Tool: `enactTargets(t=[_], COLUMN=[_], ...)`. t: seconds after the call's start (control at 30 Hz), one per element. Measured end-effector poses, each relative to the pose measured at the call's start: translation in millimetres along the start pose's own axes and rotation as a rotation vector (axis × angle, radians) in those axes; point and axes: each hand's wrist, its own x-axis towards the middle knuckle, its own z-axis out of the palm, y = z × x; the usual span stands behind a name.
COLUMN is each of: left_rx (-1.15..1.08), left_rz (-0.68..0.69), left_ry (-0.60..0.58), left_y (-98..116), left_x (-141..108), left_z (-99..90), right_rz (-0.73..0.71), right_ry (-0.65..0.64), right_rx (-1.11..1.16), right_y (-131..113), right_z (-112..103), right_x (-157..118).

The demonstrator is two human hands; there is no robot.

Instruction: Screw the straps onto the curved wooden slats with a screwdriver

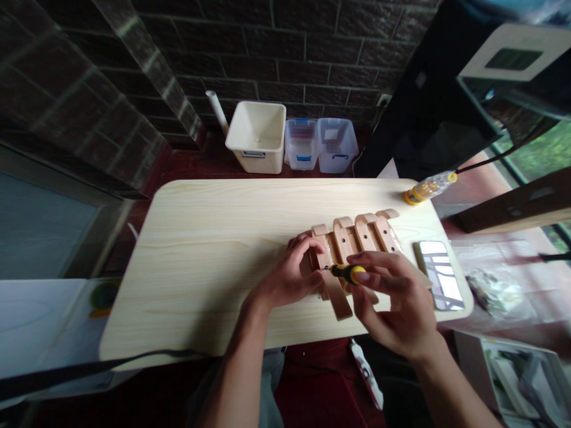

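**Steady Tip, Braced Timber: Two Hands Meet at a Screw Point**

Your left hand (297, 270), curled in a loose C, clasps the left end of a light-brown wooden assembly of curved-ended slats (366, 236), thumb close to the tool's tip. Your right hand (397, 294), fingers drawn in, pinches the rear of a short black-and-yellow screwdriver (345, 273), its tip at a dark screw point (326, 267) on the assembly's left end slat. Whether the tip is seated cannot be told from above.

Good work here likely calls for a shaft square to the slat, pressure down its line and short, even turns. A tilted blade could slip toward your left thumb, so brace the wood a little farther from the point.

The assembly lies on a pale wood-grain tabletop (214, 238). Right of it rests a flat, glossy phone (441, 276); beyond its far right corner lies a clear, yellow-ended plastic bottle (430, 188). Past its far side, off the tabletop, stands a cream plastic bin (261, 163).
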Motion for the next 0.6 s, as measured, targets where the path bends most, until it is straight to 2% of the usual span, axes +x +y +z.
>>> enactTargets(t=[0.27,0.6], left_rx=[0.04,0.088], left_rz=[-0.044,-0.094], left_ry=[-0.037,-0.064], left_y=[11,5], left_x=[1,0], left_z=[-0.8,0.5], right_rz=[0.001,0.032], right_ry=[-0.029,-0.045], right_rx=[-0.006,-0.001], right_y=[2,0], right_z=[-1,-1], right_x=[-4,-3])
